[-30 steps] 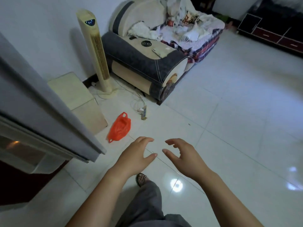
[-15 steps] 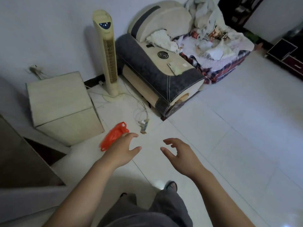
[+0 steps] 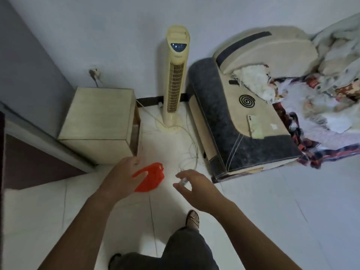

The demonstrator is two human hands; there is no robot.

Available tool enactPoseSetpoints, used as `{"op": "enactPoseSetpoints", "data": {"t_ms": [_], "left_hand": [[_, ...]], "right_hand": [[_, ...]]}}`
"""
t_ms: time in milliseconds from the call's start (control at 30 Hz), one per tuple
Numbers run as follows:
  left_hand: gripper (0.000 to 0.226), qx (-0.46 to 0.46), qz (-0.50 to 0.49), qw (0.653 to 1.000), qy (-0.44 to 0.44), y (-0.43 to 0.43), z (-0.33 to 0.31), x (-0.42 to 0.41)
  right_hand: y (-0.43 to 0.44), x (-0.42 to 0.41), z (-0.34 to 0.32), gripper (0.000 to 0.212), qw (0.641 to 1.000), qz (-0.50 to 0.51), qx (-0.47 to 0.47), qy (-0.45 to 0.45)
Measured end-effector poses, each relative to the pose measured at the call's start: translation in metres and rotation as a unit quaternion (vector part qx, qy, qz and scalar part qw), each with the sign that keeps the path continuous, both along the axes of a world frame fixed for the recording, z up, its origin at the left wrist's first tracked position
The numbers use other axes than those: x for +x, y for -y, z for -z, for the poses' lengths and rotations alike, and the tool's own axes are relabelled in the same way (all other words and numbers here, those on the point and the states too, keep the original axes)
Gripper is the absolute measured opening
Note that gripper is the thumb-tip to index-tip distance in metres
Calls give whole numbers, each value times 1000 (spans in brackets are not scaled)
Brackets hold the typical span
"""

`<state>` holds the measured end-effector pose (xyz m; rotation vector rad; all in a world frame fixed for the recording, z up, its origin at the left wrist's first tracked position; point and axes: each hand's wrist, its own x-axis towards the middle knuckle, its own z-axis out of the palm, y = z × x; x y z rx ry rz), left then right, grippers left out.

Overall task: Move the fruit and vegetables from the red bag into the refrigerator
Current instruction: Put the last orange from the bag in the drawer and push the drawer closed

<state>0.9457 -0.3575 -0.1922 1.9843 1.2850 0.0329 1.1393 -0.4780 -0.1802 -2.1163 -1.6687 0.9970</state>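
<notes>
Red bag (image 3: 151,180) is lying on the floor (image 3: 272,201) just before the wooden box (image 3: 97,121). I'm seeing my left hand (image 3: 120,180) overlapping its edge, grip open, holding nothing. My right hand (image 3: 196,189) is hovering beside it, likewise empty. The tower fan (image 3: 176,78) and sofa (image 3: 253,121) are standing beyond.

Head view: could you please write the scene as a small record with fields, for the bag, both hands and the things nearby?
bag: red bag lying on the white floor, partly covered by a hand
left: left hand over the bag, fingers loosely curved, holding nothing; contact unclear
right: right hand beside the bag, fingers curved, holding nothing
behind bag: wooden box, tower fan, cords
far right: sofa
</notes>
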Motion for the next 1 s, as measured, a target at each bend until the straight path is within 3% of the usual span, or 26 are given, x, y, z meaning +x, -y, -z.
{"op": "enactPoseSetpoints", "data": {"t_ms": [133, 300, 433, 633, 867, 1000], "left_hand": [[49, -13, -104, 994, -13, -24, 5, 47], [50, -22, -146, 989, -18, -42, 42, 38], [51, -21, -205, 978, -24, -69, 107, 15], [50, 24, -238, 971, -21, -116, 267, -19], [52, -17, -114, 989, -88, -147, 497, -52], [41, -16, -32, 994, -103, -152, 613, -59]], "right_hand": [[-58, 63, 18, 38, 997, -75, -11, -4], [-104, 65, 68, 41, 991, -126, -27, -32], [-129, 54, 140, 43, 984, -165, -55, -38], [-176, 30, 313, 42, 959, -269, -92, 10], [-265, 7, 526, 38, 936, -342, -39, 77], [-301, -3, 643, 41, 926, -368, -10, 89]]}}
